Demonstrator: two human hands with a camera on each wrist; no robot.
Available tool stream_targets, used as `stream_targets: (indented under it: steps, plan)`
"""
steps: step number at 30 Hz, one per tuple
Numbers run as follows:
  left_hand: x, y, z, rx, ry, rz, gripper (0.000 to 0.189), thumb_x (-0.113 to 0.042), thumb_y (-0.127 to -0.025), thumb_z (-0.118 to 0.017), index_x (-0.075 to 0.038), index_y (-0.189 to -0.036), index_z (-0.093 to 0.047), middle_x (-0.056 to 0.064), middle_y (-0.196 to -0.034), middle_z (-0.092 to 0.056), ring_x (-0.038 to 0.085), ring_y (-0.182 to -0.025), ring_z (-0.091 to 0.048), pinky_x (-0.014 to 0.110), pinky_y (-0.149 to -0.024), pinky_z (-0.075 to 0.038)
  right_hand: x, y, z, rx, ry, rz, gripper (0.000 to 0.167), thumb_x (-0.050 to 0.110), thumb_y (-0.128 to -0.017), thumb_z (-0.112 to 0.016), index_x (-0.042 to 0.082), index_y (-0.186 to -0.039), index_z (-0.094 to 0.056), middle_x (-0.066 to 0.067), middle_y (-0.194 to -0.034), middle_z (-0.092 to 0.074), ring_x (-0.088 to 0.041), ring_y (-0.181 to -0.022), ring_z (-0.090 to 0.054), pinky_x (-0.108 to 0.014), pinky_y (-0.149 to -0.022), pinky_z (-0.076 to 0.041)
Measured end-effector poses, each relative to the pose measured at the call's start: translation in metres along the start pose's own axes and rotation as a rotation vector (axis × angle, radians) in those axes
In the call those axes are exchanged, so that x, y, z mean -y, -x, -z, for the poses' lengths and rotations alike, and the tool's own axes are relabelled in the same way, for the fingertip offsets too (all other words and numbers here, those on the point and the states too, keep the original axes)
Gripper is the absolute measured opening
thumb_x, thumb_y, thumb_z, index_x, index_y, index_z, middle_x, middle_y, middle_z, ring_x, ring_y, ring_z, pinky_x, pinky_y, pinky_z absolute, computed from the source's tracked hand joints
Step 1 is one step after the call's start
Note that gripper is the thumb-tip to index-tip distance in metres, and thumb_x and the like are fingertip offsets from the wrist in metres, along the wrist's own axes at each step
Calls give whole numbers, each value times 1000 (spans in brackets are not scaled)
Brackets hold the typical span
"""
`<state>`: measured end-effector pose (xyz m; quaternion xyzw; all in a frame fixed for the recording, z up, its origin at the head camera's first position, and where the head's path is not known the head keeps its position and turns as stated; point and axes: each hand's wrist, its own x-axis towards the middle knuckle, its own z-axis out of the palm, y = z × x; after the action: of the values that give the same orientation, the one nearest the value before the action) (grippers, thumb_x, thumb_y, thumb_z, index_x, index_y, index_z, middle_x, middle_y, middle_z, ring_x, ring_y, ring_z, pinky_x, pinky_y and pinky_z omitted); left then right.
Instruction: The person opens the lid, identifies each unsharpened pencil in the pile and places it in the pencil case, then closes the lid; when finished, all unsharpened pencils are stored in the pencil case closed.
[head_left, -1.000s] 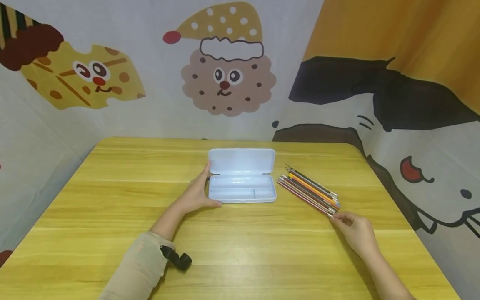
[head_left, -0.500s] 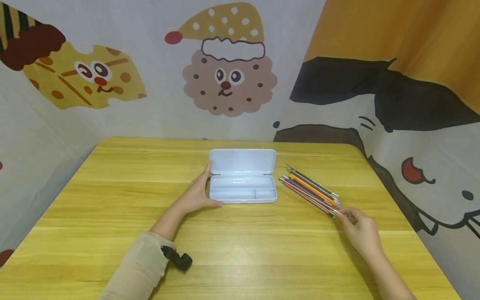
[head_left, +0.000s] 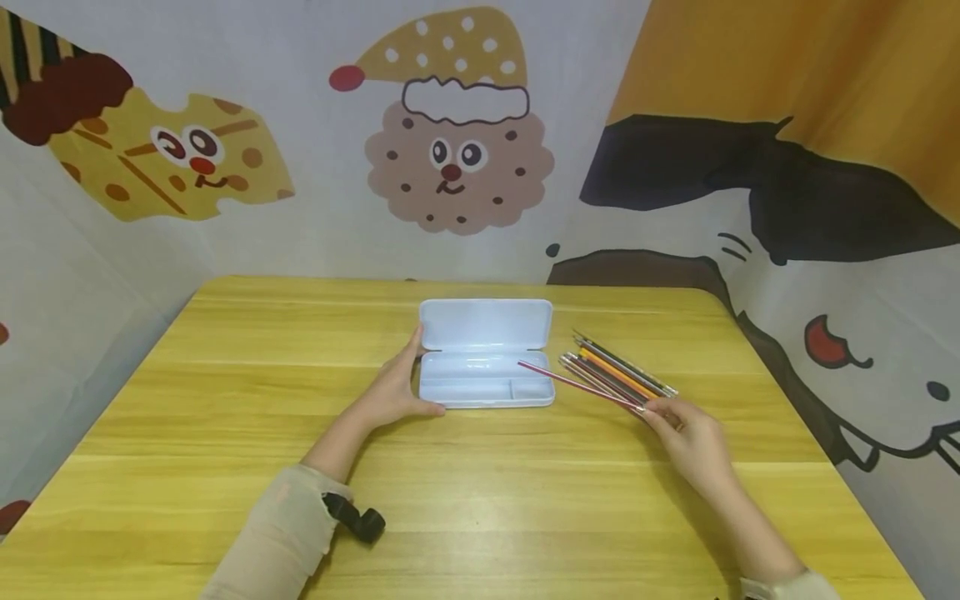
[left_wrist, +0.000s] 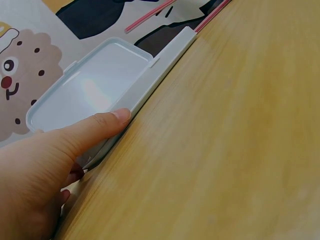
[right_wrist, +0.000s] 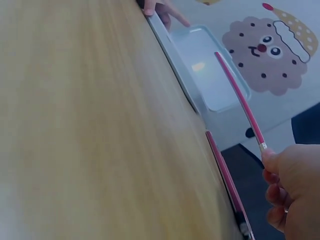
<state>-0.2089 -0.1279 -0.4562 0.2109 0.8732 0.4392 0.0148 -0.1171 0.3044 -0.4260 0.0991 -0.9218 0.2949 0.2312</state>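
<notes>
A white pencil case lies on the table with its lid raised and its divided tray facing up. My left hand holds it by the left end, thumb along the front edge, fingers behind. In the left wrist view the thumb presses the rim of the case. My right hand pinches a thin red pencil by its silver-banded end. The pencil's far end extends over the right part of the tray. Beneath and beyond this hand is a row of pencils, some dark, some orange, some reddish.
The wooden table stretches around both arms. Behind it hangs a cloth printed with cartoon faces. A black strap sits on the left sleeve.
My right hand has lifted one red pencil from the near side of the row and moved left and slightly away with it. The left hand stays on the case.
</notes>
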Motion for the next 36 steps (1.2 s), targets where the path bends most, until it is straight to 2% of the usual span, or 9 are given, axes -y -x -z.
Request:
stream_targets:
  steps: [8, 15, 18, 24, 29, 36]
  plan:
    - [2, 0, 0, 0, -4, -5, 144, -43, -56, -91, -23, -152, 14, 11, -142, -43, 25, -135, -32, 45, -114, -15, 9, -22, -18, 69, -48, 14, 8, 10, -87, -71, 5, -93, -70, -2, -80, -66, -12, -63, -54, -22, -53, -47]
    - [2, -1, 0, -12, -19, -14, 144, -43, -55, -92, -16, -153, 10, 8, -140, -46, 23, -135, -33, 45, -114, -15, 15, -43, -33, 115, -88, -6, 11, 14, -88, -70, 7, -95, -71, -3, -85, -67, -16, -69, -55, -26, -58, -48]
    - [2, -1, 0, -10, -21, -17, 144, -43, -55, -92, -14, -153, 9, 8, -140, -46, 24, -135, -32, 45, -114, -15, 17, -52, -38, 129, -92, 3, 11, 16, -88, -70, 8, -95, -72, -3, -85, -66, -17, -67, -53, -27, -56, -46]
    - [0, 0, 0, -4, -11, -19, 143, -41, -56, -92, -17, -153, 11, 9, -142, -45, 24, -136, -32, 46, -114, -15, 23, -67, -51, 124, -103, 50, 7, 13, -85, -73, 9, -90, -72, -1, -80, -66, -16, -64, -52, -28, -53, -43]
    - [2, -1, 0, 0, -6, -24, 143, -41, -56, -92, -22, -152, 13, 8, -141, -45, 24, -136, -32, 45, -114, -15, 25, -77, -62, 139, -91, 48, 7, 16, -85, -74, 10, -88, -72, 0, -78, -64, -17, -65, -52, -32, -56, -43]
    - [2, -1, 0, -6, -2, -39, 143, -41, -56, -92, -12, -153, 8, 8, -141, -45, 24, -135, -33, 45, -114, -15, 28, -88, -77, 181, -95, 55, 10, 16, -87, -72, 7, -92, -73, -6, -87, -69, -20, -72, -58, -36, -64, -48]
